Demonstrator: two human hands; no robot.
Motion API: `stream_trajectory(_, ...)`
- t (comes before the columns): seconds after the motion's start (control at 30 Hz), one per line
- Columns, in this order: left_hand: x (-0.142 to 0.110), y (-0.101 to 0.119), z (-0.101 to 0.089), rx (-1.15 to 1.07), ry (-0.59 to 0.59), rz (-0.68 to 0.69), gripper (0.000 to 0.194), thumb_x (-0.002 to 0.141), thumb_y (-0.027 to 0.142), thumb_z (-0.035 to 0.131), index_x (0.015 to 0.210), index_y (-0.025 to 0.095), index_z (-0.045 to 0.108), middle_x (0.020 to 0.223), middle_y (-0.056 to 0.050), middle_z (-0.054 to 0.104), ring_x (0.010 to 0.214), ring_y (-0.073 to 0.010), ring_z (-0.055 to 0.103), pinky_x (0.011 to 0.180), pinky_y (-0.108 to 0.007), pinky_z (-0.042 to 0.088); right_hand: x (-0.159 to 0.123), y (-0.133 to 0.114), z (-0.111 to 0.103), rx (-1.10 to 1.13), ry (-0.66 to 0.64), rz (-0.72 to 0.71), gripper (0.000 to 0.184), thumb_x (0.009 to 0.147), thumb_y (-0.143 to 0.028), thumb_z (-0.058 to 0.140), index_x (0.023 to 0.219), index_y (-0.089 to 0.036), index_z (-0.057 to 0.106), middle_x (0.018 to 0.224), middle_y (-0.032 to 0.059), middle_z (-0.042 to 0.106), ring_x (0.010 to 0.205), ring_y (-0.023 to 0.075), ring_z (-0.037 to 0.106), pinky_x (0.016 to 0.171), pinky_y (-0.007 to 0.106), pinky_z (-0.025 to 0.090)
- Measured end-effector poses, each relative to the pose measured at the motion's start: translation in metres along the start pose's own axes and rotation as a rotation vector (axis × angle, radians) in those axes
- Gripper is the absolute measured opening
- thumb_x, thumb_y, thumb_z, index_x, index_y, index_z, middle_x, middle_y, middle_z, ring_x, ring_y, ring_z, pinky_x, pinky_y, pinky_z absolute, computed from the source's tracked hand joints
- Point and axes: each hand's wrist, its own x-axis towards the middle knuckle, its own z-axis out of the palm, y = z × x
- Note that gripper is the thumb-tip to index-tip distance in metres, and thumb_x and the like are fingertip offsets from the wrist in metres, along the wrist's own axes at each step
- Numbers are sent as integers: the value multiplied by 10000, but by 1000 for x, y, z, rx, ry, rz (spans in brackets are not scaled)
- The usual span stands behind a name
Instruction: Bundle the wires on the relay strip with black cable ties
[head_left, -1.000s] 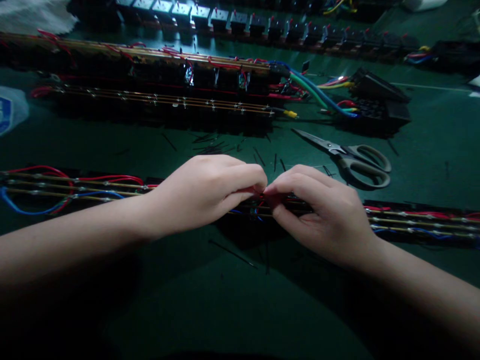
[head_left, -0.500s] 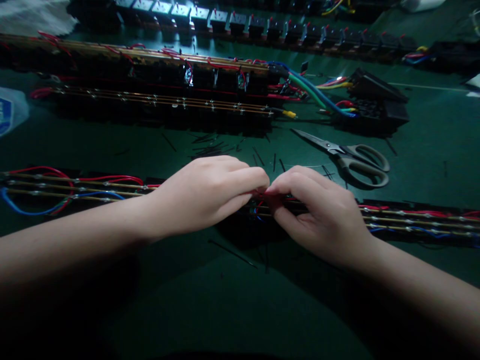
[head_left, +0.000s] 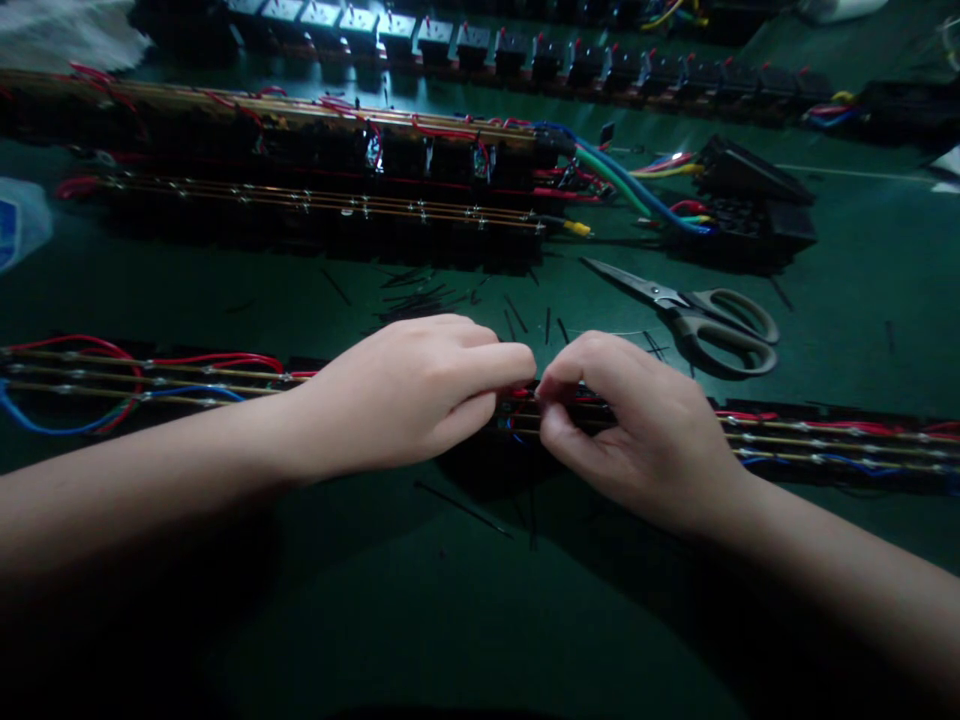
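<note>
A long black strip [head_left: 840, 440] with brass rails and red and blue wires lies across the green table in front of me. My left hand [head_left: 409, 390] rests on its middle with fingers curled and thumb and forefinger pinched at the red wires [head_left: 517, 395]. My right hand [head_left: 637, 425] meets it from the right, fingers also pinched together on the same spot. What sits between the fingertips is too small and dark to make out.
Grey-handled scissors [head_left: 705, 318] lie just beyond my right hand. Cut black bits [head_left: 420, 295] are scattered behind my left hand. Two more wired strips [head_left: 315, 205] lie further back, with a black connector block [head_left: 750, 205] and a row of sockets [head_left: 525, 50] beyond.
My right hand's fingertips have drawn slightly back from my left hand's and curled tighter. Both hands stay on the same spot of the strip.
</note>
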Motion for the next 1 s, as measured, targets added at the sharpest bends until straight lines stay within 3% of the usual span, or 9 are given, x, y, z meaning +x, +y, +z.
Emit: stream_trajectory(1.0, 3, -3, -2, -107, -50, -34, 182, 925, 183, 484, 963, 196, 662, 884, -4, 683, 822, -141, 628, 714, -229, 441, 0, 4, 1, 9, -17, -119, 105, 855, -91, 533, 811, -185, 541, 755, 40, 591, 702, 159, 548, 605, 292, 450)
